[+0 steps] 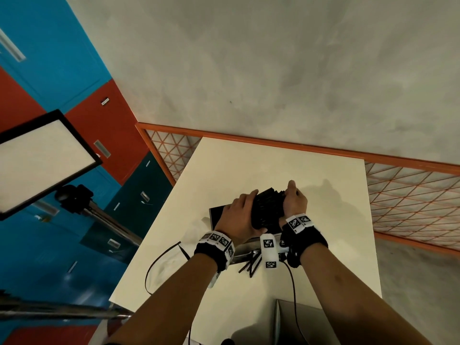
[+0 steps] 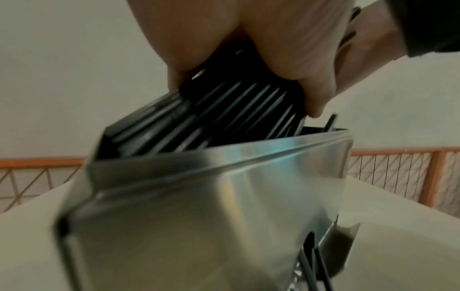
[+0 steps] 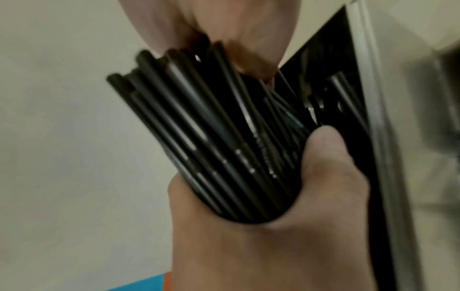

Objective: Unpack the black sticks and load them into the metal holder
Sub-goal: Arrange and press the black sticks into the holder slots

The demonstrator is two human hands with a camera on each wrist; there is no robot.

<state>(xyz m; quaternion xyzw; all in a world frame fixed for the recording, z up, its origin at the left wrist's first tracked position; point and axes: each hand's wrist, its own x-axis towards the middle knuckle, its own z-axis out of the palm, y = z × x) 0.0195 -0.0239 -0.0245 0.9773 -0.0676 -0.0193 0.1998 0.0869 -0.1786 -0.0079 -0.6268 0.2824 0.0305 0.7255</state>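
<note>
**Both hands clamp a bundle of black sticks above the metal holder**

Gripping from both sides, the left hand (image 1: 239,215) and the right hand (image 1: 295,201) curl around one thick bundle of black sticks (image 1: 267,210), held above the white desk (image 1: 273,165). In the left wrist view the lower ends of the sticks dip past the rim of the metal holder (image 2: 199,206), which stands tilted on the desk. The right wrist view shows that hand's thumb (image 3: 326,157) and palm wrapped around the bundle, with the other hand's fingers closed over the top ends. A few loose sticks (image 1: 251,266) lie on the desk near the wrists, beside what looks like crumpled white wrapping (image 1: 196,227), though it is mostly hidden. An orange mesh fence (image 1: 410,195) borders the desk's far side.
</note>
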